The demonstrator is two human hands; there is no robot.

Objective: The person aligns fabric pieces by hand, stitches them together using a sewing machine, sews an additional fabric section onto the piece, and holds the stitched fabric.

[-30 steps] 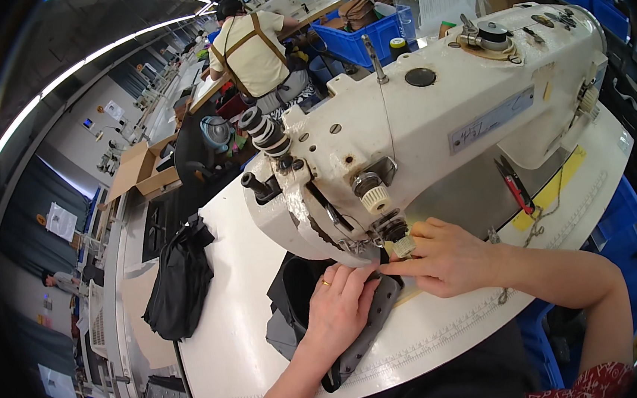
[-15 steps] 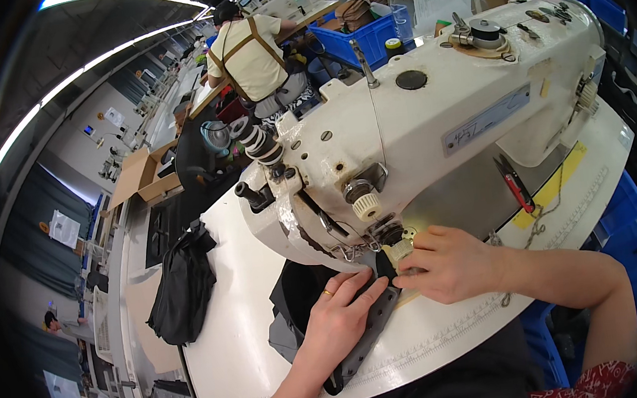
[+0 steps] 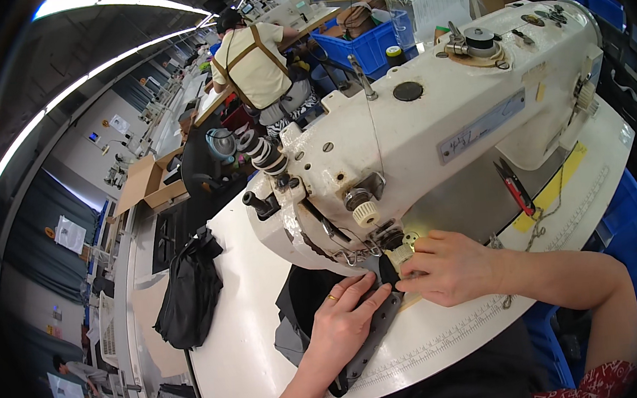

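One fabric piece (image 3: pixel 379 329), dark grey, black-dotted, black inside, lies on the desk (image 3: pixel 249 317) under the head of the white sewing machine (image 3: pixel 418 139); left hand (image 3: pixel 343 324) on top, fingers spread apart. Its far end is hidden beneath the machine; whether the curled fingers of the right hand (image 3: pixel 450 269) clamp its edge, I cannot tell. Open room runs leftward to a black bundle (image 3: pixel 189 295), with the ruler strip (image 3: pixel 435 345) near in front.
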